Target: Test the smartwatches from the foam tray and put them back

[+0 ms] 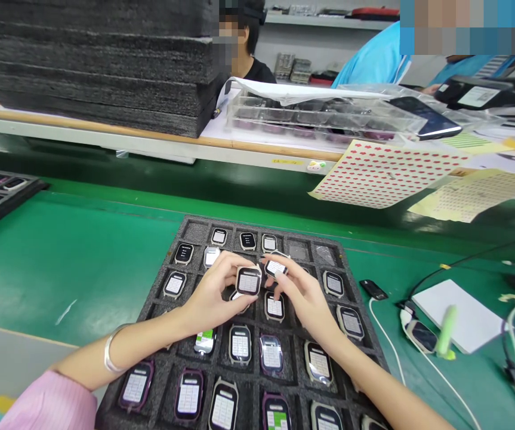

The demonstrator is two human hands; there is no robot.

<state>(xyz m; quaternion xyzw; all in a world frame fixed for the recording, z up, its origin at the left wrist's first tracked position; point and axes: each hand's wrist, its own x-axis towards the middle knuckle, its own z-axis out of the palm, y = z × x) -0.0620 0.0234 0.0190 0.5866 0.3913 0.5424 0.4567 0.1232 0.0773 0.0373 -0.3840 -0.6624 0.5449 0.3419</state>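
Left hand (221,289), yours: thumb and fingers closed about the edges of one pale-framed watch (249,282), lit screen facing you, raised above the tray. Right hand (305,292), yours: fingers curled in, pinching a second watch (275,267), tilted, just beside the first. Bracelet (110,352), silver, on your left wrist; pink sleeve (54,403) above it.

Beneath your hands: one dark foam tray (197,230), compartmented, holding many watches, pale- and purple-framed, most screens lit; some compartments partly hidden by your arms. Under it, a green surface (82,257).

To your right: small black device (373,289) on a white cable; white pad (463,316); green item (446,331), blurred.

To your left: second tray (4,209), also with watches.

Beyond, on the raised shelf: black foam stack (100,71), clear plastic trays (320,119), phone (427,117); red-dotted sheet (386,173) overhanging.
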